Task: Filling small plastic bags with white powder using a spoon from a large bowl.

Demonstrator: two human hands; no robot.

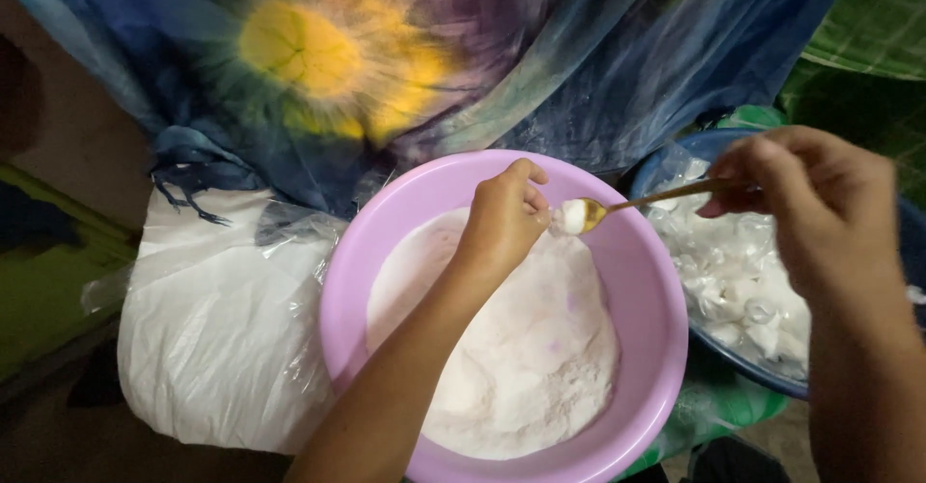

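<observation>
the right hand (820,203) is pinching the handle of a thin gold metal spoon (637,201) in a closed grip, holding its bowl, heaped with white powder, over the round pink plastic basin (656,348) full of white powder. the left hand (502,222) is hovering above the basin, fingertips pressed together right at the spoon's bowl. a blue bowl of small white wrapped packets (743,290) is sitting just to the right, a white plastic sack (212,329) to the left.

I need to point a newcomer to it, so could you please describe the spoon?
Start at the big pink basin heaped with white powder. Above its far rim, the right hand holds a slim gold spoon. Its bowl carries a white lump, touched by the left hand.
</observation>
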